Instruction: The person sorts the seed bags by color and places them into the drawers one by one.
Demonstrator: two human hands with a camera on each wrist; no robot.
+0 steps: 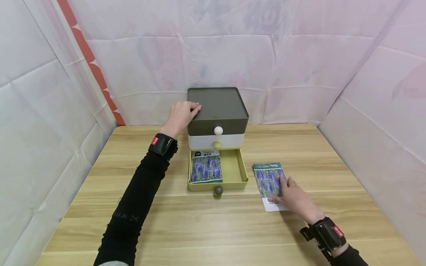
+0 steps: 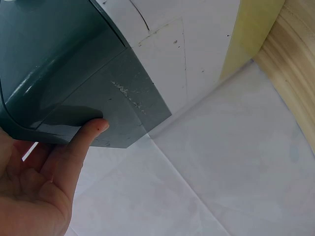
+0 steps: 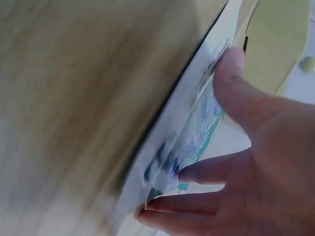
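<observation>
One lavender seed packet (image 1: 206, 168) already in the open yellow bottom drawer (image 1: 237, 166) — second packet (image 1: 269, 181) on the table (image 1: 199, 229), under right hand (image 1: 294, 197) with fingers pressing; left hand (image 1: 181, 115) steadying the drawer box (image 1: 217, 107), fingers resting on top.

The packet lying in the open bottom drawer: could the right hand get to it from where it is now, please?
Probably yes. The bottom drawer is pulled out with nothing covering it, and the packet lies flat and exposed. The right hand rests on another packet just beside the drawer, with bare table between.

Wooden table (image 1: 213, 229); creased white sheeting walls (image 1: 293, 62).
</observation>
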